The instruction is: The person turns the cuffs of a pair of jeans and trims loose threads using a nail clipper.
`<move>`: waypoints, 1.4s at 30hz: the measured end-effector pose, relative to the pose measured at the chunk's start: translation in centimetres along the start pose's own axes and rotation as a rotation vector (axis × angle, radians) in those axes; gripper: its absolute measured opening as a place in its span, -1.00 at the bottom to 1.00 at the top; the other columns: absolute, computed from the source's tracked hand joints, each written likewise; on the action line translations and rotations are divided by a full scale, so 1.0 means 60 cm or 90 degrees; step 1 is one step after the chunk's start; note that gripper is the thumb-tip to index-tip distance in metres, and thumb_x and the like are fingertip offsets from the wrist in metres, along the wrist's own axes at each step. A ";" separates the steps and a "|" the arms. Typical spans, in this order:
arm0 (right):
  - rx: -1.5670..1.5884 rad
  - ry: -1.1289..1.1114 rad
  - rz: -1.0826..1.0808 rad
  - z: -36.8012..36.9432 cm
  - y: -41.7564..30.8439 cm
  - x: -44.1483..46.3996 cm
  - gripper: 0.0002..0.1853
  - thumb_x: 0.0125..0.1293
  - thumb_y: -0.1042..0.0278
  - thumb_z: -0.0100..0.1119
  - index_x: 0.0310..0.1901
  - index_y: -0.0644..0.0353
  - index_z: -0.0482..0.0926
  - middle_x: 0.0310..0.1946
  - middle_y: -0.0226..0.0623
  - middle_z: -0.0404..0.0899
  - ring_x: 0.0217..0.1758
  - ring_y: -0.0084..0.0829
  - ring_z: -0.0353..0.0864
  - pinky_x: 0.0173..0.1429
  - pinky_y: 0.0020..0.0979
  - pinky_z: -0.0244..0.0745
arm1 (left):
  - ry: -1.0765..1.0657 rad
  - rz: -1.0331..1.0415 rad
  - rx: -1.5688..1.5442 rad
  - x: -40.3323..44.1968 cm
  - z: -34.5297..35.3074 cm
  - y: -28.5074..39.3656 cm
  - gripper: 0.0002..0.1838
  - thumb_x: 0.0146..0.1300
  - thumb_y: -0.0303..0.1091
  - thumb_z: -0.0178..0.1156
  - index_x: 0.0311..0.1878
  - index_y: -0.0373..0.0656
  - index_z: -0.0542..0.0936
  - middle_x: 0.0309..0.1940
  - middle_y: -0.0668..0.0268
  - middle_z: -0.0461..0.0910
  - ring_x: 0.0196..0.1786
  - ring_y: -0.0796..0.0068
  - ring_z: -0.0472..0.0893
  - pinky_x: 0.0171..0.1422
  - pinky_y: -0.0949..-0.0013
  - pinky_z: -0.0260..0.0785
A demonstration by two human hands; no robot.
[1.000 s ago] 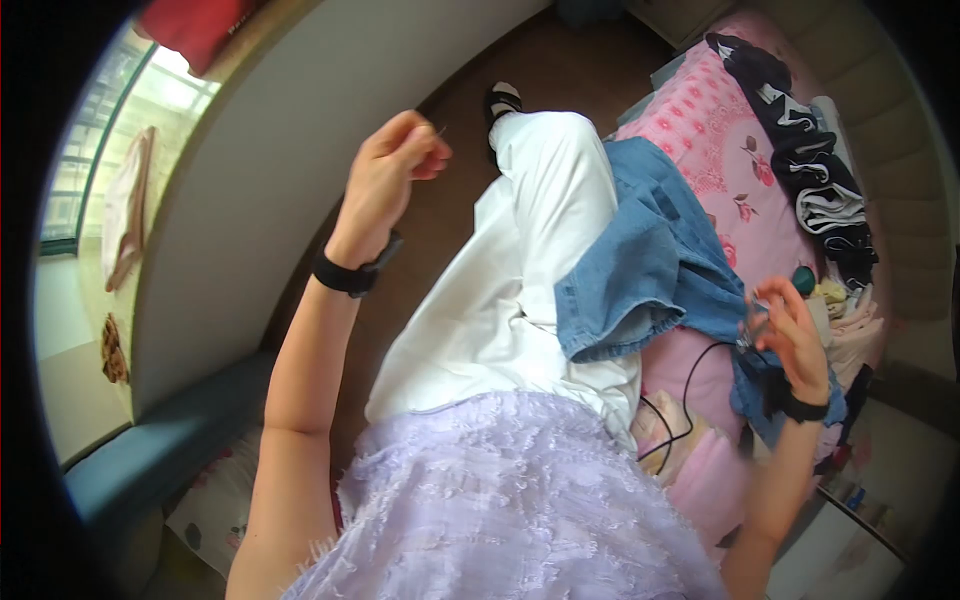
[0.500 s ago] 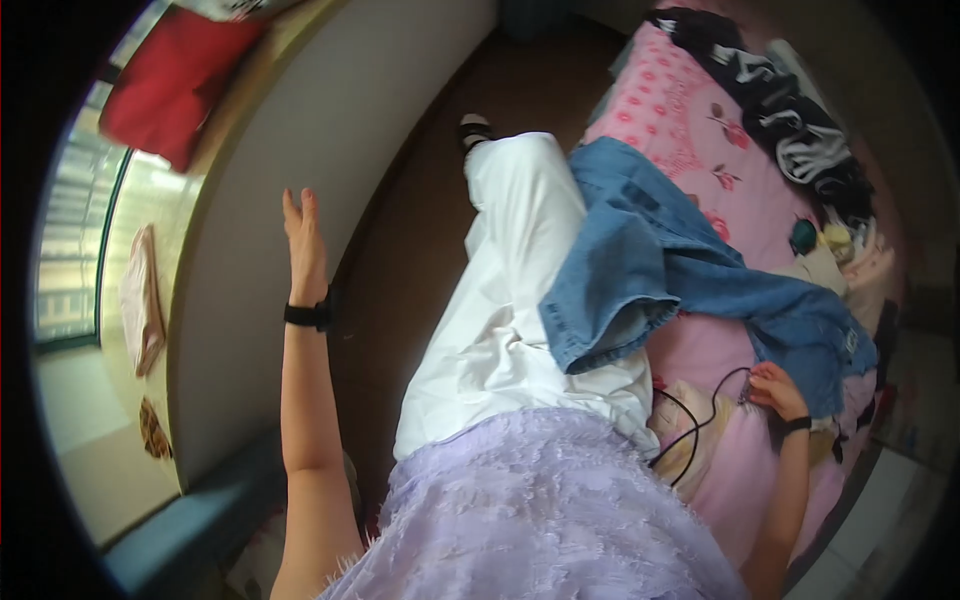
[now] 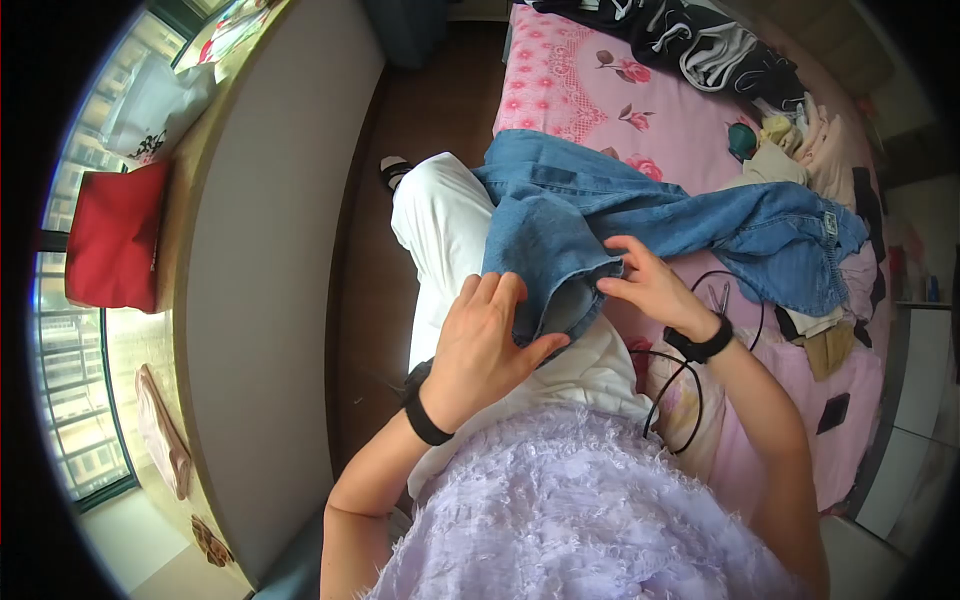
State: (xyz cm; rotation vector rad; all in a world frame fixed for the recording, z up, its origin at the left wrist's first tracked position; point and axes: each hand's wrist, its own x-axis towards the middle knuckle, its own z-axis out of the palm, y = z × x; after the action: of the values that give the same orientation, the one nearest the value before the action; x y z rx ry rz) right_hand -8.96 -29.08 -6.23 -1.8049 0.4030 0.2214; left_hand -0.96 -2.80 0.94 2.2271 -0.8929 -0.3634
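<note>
L hand [image 3: 480,340], part-open, thumb spread, is at the denim garment's [image 3: 750,215] gaping cuff, grip unclear; R hand [image 3: 655,292] pinches its rim, w/ metal tool [image 3: 719,297] unheld nearby.

Both hands, left [image 3: 485,335] and right [image 3: 655,285], grip the open hem of blue jeans [image 3: 555,235] lying across the bed's [image 3: 545,75] near-left edge.

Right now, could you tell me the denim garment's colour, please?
The denim garment is blue, clearest in the head view.
</note>
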 end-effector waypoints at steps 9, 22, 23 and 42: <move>0.359 -0.015 -0.051 0.007 -0.125 -0.001 -0.78 0.50 0.23 0.23 -0.07 0.21 0.69 -0.26 -0.53 0.65 -0.17 -0.73 0.54 -0.04 -0.60 0.43 | 0.015 -0.183 -0.666 0.001 -0.015 -0.057 -0.89 0.53 -0.38 0.14 -0.09 -0.21 0.47 -0.28 0.34 0.67 -0.21 0.58 0.65 -0.13 0.46 0.49; 0.339 -0.070 -0.183 0.006 -0.200 -0.033 -0.62 0.32 0.49 0.34 0.13 0.23 0.50 -0.06 -0.43 0.54 0.01 -0.67 0.48 0.11 -0.60 0.40 | 0.122 -0.170 -0.927 0.004 -0.062 -0.063 -0.90 0.50 -0.41 0.17 0.01 -0.14 0.54 -0.19 0.46 0.64 -0.14 0.70 0.57 0.03 0.52 0.39; 0.346 -0.076 -0.182 0.008 -0.203 -0.034 -0.62 0.32 0.48 0.34 0.14 0.23 0.49 -0.07 -0.43 0.53 0.02 -0.67 0.47 0.11 -0.61 0.39 | 0.125 -0.170 -0.928 0.004 -0.063 -0.063 -0.90 0.51 -0.41 0.17 0.02 -0.14 0.54 -0.19 0.45 0.64 -0.13 0.70 0.58 0.04 0.52 0.39; 0.442 -0.166 -0.192 0.015 -0.216 -0.026 -0.66 0.53 0.28 0.07 0.22 0.23 0.38 -0.23 -0.55 0.40 -0.15 -0.71 0.29 0.07 -0.62 0.18 | 0.205 -0.158 -0.940 0.009 -0.061 -0.087 -0.90 0.56 -0.31 0.10 -0.03 -0.11 0.50 -0.22 0.40 0.65 -0.13 0.59 0.67 0.04 0.47 0.48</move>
State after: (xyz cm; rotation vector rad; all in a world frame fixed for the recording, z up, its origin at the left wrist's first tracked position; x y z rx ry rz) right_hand -5.39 -25.02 5.68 -1.1119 0.0053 0.0852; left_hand 3.77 1.36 -0.11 0.9337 -0.0147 -0.5147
